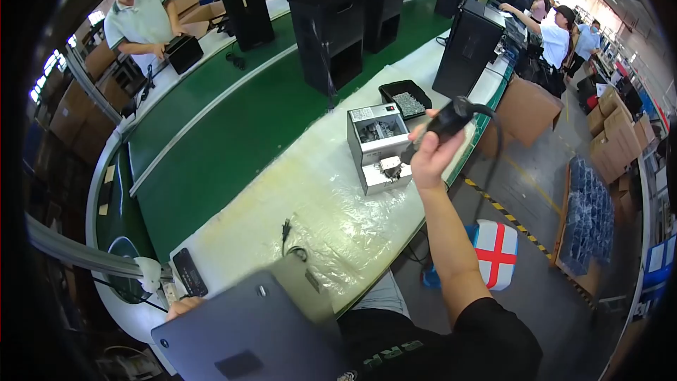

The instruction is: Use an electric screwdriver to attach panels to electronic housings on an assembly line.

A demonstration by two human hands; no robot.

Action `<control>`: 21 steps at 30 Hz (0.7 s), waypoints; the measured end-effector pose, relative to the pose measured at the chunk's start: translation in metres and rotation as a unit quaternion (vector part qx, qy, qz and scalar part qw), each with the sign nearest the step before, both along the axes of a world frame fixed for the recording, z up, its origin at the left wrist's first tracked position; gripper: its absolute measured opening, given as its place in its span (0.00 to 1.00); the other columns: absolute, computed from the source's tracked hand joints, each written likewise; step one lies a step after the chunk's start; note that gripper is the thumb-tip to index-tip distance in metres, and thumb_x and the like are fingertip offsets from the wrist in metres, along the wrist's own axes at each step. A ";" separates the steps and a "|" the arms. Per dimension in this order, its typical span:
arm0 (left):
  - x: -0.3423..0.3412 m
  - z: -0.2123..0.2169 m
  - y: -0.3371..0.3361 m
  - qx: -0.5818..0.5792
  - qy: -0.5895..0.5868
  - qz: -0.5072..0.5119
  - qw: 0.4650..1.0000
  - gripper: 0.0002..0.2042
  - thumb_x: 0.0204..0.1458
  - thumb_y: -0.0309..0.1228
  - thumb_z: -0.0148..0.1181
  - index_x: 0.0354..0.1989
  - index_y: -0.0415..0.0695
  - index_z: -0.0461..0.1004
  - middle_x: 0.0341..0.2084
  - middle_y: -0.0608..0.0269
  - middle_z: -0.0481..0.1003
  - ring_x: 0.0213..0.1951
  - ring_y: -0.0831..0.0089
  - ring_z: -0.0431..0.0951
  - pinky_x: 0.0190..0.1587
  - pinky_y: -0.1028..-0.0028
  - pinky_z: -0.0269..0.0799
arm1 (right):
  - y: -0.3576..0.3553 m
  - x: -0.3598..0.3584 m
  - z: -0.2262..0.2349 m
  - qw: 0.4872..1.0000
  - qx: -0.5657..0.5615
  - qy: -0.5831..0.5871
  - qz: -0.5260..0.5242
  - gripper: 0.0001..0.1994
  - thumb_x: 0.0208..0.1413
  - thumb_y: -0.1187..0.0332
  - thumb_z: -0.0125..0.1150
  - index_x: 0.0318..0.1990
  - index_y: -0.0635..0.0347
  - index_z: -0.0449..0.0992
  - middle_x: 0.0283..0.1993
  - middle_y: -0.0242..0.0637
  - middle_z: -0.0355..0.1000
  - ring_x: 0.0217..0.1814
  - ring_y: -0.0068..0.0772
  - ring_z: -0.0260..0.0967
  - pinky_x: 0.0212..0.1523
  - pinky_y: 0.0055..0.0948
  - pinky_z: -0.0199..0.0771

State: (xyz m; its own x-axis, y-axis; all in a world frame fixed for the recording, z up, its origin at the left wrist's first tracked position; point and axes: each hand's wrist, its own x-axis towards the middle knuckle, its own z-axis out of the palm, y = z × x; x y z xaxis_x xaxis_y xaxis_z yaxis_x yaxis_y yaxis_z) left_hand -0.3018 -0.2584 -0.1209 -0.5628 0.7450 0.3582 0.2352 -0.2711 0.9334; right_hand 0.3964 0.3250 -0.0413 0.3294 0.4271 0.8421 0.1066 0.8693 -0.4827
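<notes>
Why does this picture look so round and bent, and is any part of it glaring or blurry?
In the head view the fisheye lens bows straight lines: the green conveyor belt curves toward a black rim. Daylight washes out the far top right, and the plastic sheet on the table shows pale glare. The right hand with its black power tool is fairly sharp; the grey panel by the left hand looks softer.

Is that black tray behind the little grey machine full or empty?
Partly full: the black tray holds a heap of small grey metal bits.

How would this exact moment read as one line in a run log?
right hand: grips black power screwdriver over grey screw feeder box | left hand: holds grey panel | bench: plastic-covered
</notes>
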 end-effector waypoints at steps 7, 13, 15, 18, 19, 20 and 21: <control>0.131 0.065 0.219 -0.219 0.176 0.163 0.946 0.19 0.56 0.39 0.50 0.37 0.31 0.75 0.38 0.44 0.75 0.38 0.47 0.74 0.46 0.56 0.67 | -0.021 0.007 -0.037 0.991 -0.119 -0.055 0.027 0.28 0.60 0.66 0.47 0.61 0.68 0.43 0.52 0.48 0.64 0.28 0.23 0.65 0.31 0.24 0.70; 0.337 0.183 0.377 -0.393 0.142 -0.052 0.907 0.33 0.59 0.56 0.40 0.33 0.30 0.73 0.24 0.59 0.73 0.28 0.73 0.70 0.34 0.71 0.67 | -0.068 0.008 0.015 0.993 -0.078 0.046 0.072 0.23 0.61 0.65 0.45 0.58 0.68 0.48 0.52 0.50 0.64 0.25 0.27 0.67 0.27 0.25 0.69; 0.310 0.129 0.400 -0.416 0.124 -0.035 0.900 0.32 0.59 0.55 0.43 0.32 0.29 0.73 0.25 0.61 0.73 0.29 0.76 0.69 0.35 0.73 0.66 | -0.081 0.006 0.039 0.993 -0.080 0.069 0.062 0.22 0.62 0.60 0.43 0.55 0.67 0.50 0.50 0.49 0.64 0.23 0.27 0.67 0.22 0.23 0.67; 0.339 0.134 0.423 -0.400 0.125 -0.211 0.883 0.22 0.58 0.43 0.49 0.38 0.30 0.74 0.28 0.57 0.75 0.32 0.72 0.72 0.37 0.73 0.67 | -0.094 -0.001 0.065 0.992 -0.076 0.077 0.063 0.26 0.62 0.54 0.43 0.56 0.67 0.50 0.49 0.50 0.64 0.20 0.28 0.67 0.18 0.22 0.66; 0.337 0.128 0.426 -0.417 0.209 -0.228 0.855 0.20 0.56 0.40 0.51 0.43 0.30 0.72 0.30 0.53 0.76 0.34 0.69 0.74 0.40 0.72 0.68 | -0.097 -0.007 0.072 0.991 -0.069 0.087 0.074 0.27 0.62 0.52 0.43 0.56 0.67 0.50 0.49 0.50 0.64 0.19 0.28 0.67 0.17 0.21 0.65; 0.335 0.125 0.424 -0.422 0.198 -0.212 0.859 0.20 0.56 0.40 0.51 0.43 0.30 0.72 0.30 0.53 0.76 0.34 0.69 0.74 0.40 0.72 0.68 | -0.101 -0.015 0.081 0.987 -0.054 0.111 0.102 0.27 0.62 0.53 0.44 0.55 0.69 0.51 0.49 0.51 0.65 0.22 0.27 0.69 0.21 0.23 0.68; 0.336 0.121 0.421 -0.380 0.217 -0.222 0.871 0.18 0.55 0.37 0.51 0.42 0.32 0.73 0.31 0.53 0.77 0.34 0.69 0.74 0.40 0.71 0.69 | -0.103 -0.023 0.088 0.988 -0.038 0.117 0.093 0.29 0.61 0.50 0.44 0.55 0.69 0.51 0.48 0.53 0.65 0.21 0.28 0.69 0.20 0.24 0.68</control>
State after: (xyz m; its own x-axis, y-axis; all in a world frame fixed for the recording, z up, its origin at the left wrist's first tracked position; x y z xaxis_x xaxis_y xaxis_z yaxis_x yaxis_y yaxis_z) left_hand 0.0339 0.1628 0.0004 -0.0939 0.9695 -0.2263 0.6402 0.2328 0.7321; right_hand 0.3732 0.2222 0.0468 0.4215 0.5583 0.7146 -0.1737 0.8232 -0.5406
